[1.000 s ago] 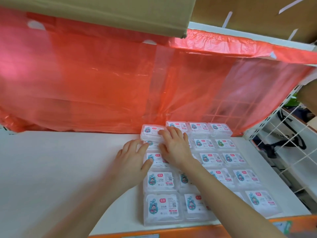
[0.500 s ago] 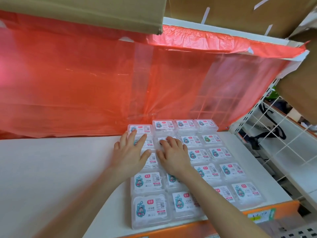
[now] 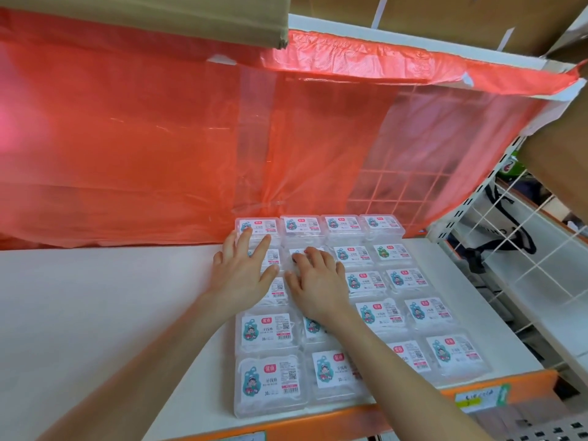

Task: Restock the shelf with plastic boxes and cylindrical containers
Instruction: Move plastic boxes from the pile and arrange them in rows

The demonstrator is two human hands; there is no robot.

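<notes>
Boxes (image 3: 265, 332) lie in rows on the shelf's (image 3: 95, 313) right half, left hand (image 3: 243, 275) spread flat and right hand (image 3: 318, 288) loosely bent, both pressing boxes near the back edge; uneven pushing could skew rows.

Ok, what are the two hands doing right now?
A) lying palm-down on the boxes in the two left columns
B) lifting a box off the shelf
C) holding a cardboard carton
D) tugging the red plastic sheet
A: the left hand and the right hand lie palm-down, side by side, on the plastic boxes toward the back of the shelf, gripping nothing.
</notes>
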